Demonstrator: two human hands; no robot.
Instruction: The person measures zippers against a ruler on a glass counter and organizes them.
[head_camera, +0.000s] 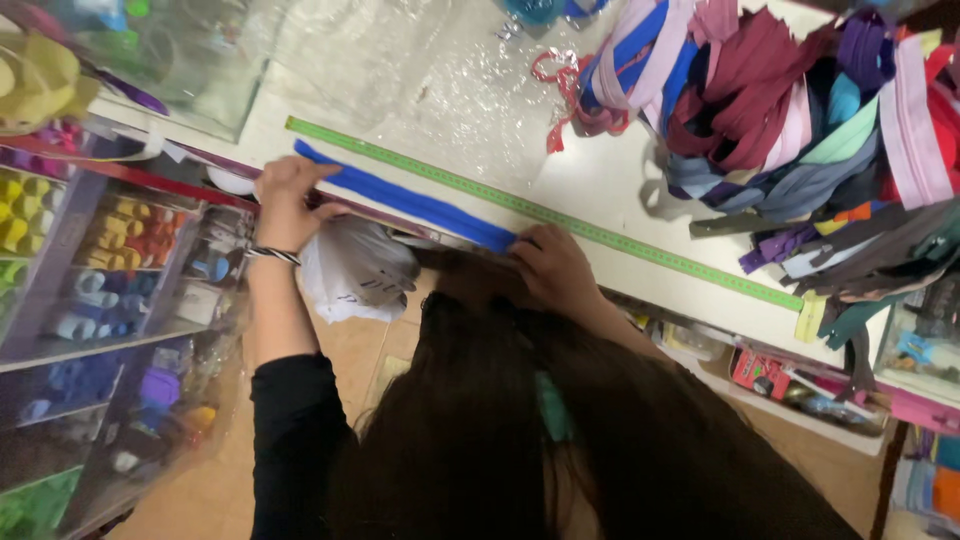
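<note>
Nearest to the camera is dark long hair and a black sleeve (295, 430), so part of the view is hidden. Just past that, two hands lie on a blue strip (405, 198). The strip lies flat on the white counter (610, 180), right beside a long green measuring tape (540, 212) that runs the same way.

The left hand (285, 200) presses down on one end of the blue strip. Its fingers (300, 170) are curled and close together, and they push the strip flat. A striped bracelet (272, 255) sits on that wrist. The right hand (555, 265) holds the other end. Its fingertips press the strip down, but I cannot tell if they pinch it, because the hair hides part of the hand.

To do this step well, I think both hands should pull the strip straight and keep it snug beside the tape, with no bumps. One end should line up with the start of the tape.

A white plastic bag (355, 270) hangs under the counter edge between the arms. Further away, on the right of the counter, is a big heap of zippers (790, 130) in many colours. Clear plastic wrap (430, 80) lies at the far side. On the left, glass shelves (110, 260) hold small coloured spools. The floor (200, 500) below is tan.
</note>
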